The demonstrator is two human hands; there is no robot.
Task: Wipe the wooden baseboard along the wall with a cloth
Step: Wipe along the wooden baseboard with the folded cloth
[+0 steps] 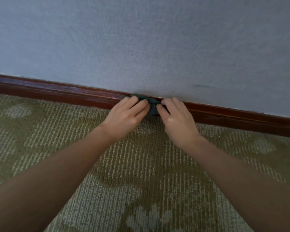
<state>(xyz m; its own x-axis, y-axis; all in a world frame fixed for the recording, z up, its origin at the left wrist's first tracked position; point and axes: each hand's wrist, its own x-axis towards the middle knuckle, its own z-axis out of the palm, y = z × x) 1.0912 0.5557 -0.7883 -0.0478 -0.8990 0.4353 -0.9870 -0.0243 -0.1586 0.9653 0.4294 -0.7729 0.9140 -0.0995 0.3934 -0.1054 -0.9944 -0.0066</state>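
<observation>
Down at floor level, the left hand is gripping one end of a small dark green cloth, fingers curled over it. The right hand is pinching the other end with bent fingers. The cloth is sitting bunched between them, pressed against the face and top edge of the baseboard. This glossy reddish-brown wooden strip is running slantwise between the pale grey wall and the green patterned carpet, with scuffs showing toward its left.
</observation>
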